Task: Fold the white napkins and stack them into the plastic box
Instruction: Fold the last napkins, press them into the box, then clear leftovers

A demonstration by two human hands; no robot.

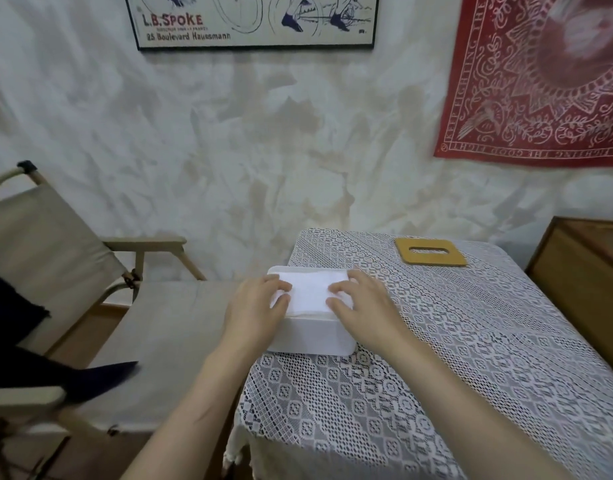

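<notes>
White napkins (310,293), folded and stacked, filling the plastic box (312,337) to its rim, at the left edge of the lace-covered table (454,341). Pressed from above at the left end by the left hand (258,311) and at the right end by the right hand (365,308), fingers bent and slightly spread, tips on the top napkin. Likely the final step: settling the stack level. Next, probably, lifting both hands away without dragging the top napkin, then reaching right and far for the slotted wooden lid (430,256).
</notes>
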